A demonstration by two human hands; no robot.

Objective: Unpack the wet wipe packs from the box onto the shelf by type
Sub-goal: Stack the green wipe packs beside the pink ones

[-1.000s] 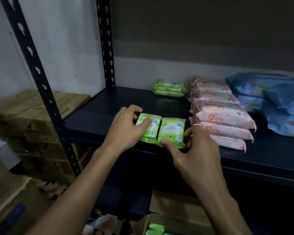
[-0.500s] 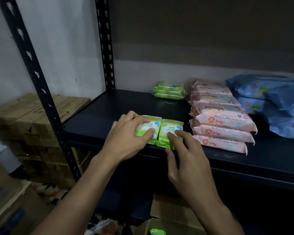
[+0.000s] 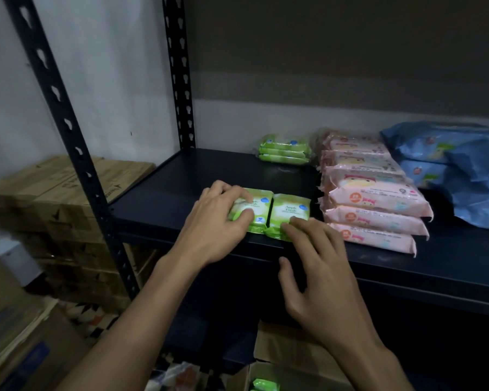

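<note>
Shelving fills most of what I see: a dark metal shelf [image 3: 378,266] on slotted black uprights [image 3: 178,74], with stacked cardboard cartons [image 3: 57,193] off to the left. On the board the types are already grouped, as I judge it: blue wipe packs [image 3: 449,165] at the far right, a row of pink wipe packs [image 3: 376,198] next to them, and a small stack of green packs [image 3: 284,149] at the back. Below the shelf, the open box [image 3: 280,359] shows at least one more green pack [image 3: 263,384] inside.

At the front edge lie two green Apple Fresh packs side by side, touching. My left hand [image 3: 213,232] rests on the left pack [image 3: 251,211], fingers curled over its top and gripping it. My right hand [image 3: 319,266] is relaxed and holds nothing; its fingertips [image 3: 290,228] only touch the near edge of the right pack [image 3: 290,214].

I judge this to be the placing step for the green type. Next, the pair wants sliding back towards the green stack, kept clear of the pink row, before I reach down to the box again.
</note>
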